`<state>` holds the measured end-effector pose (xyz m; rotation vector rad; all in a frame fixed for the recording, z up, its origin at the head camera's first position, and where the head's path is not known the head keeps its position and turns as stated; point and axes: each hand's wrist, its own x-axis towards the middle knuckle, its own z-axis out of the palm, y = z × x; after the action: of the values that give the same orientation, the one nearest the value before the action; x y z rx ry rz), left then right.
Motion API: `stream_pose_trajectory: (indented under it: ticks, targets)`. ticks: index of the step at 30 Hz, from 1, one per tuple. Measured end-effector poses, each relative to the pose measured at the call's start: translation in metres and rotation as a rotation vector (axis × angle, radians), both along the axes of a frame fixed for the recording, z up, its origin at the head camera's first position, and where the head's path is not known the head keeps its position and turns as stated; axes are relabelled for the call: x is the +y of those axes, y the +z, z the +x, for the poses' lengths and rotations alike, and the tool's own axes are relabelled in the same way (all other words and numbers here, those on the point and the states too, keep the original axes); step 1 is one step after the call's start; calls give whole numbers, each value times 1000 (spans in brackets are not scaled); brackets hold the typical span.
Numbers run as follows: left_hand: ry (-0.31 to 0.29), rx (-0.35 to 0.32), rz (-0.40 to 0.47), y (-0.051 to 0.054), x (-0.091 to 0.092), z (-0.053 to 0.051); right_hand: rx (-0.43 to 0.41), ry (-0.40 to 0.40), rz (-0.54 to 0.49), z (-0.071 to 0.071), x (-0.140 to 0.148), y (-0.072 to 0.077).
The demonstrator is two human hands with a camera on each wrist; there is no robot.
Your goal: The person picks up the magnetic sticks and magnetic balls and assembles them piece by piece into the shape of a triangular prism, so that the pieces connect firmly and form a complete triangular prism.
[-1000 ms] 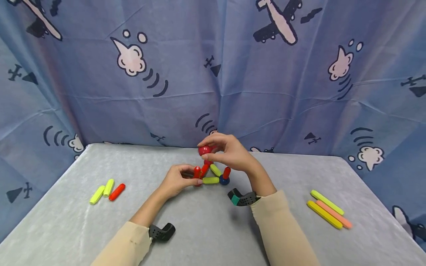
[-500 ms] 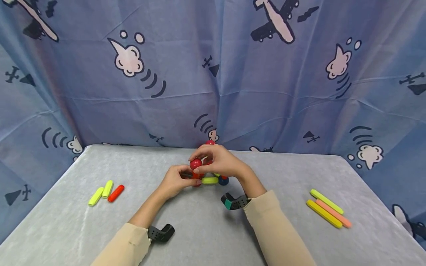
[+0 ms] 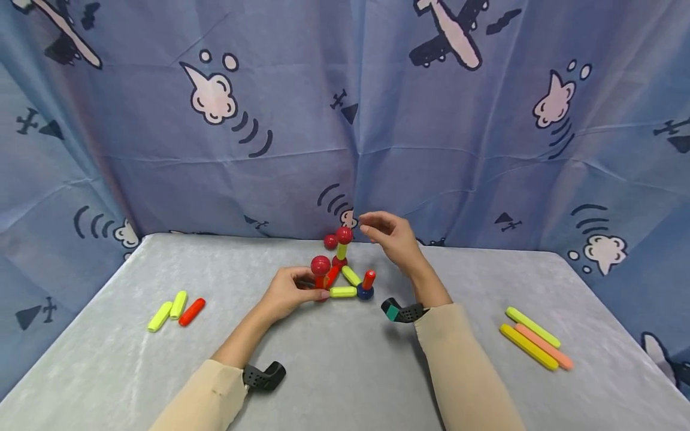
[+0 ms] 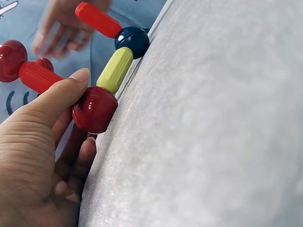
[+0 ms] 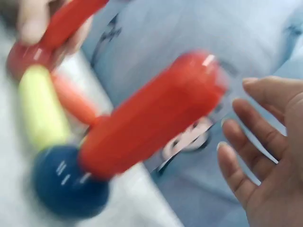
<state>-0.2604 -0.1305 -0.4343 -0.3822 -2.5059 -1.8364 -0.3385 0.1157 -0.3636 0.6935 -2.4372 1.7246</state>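
Note:
A triangular frame of short rods and balls stands mid-table in the head view. My left hand point(image 3: 288, 293) grips its near-left corner, thumb against the red base ball point(image 4: 94, 109). From that corner rises a red rod point(image 4: 40, 77) topped by a red ball point(image 3: 320, 266). At the back corner, an upright yellow-green rod point(image 3: 342, 251) carries another red ball point(image 3: 344, 234). An upright red rod point(image 5: 147, 118) with a bare top stands on the dark blue ball point(image 3: 365, 292). My right hand point(image 3: 396, 239) hovers beyond the frame's right side, fingers loosely bent, holding nothing.
A loose-looking red ball point(image 3: 330, 242) sits near the table's back edge. Two yellow-green rods point(image 3: 160, 316) and a red rod point(image 3: 192, 312) lie at left. Longer yellow, orange point(image 3: 544, 346) and yellow-green rods lie at right. A patterned curtain point(image 3: 345, 120) hangs behind.
My right hand brought a red ball down onto the red rod at the left corner, let it go and moved away rightward. The left hand kept its grip on that corner.

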Motion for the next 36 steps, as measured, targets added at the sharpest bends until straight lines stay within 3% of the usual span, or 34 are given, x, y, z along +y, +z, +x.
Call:
stream_pose_trajectory:
  ticks: [6,12,16,20,23,28,36]
  targets:
    - [5,11,-11,-4,-8,6,-90,86,116,-13,-18,-39]
    - [-35,0,6,-15,-5,10,-46,137,259,-16,-24,-62]
    - [-43,3,21,-17,0,10,13,211,355,-26,-25,-60]
    - [-41,-3,17,-16,3,9,18,288,464,-36,-29,-54]
    - [-37,-4,14,-14,4,7,-2,274,504,-40,-32,-51]
    - [-34,4,17,-10,3,3,10,186,509,-44,-31,-48]
    - [-27,13,0,-3,1,-4,-16,153,434,-32,-3,-36]
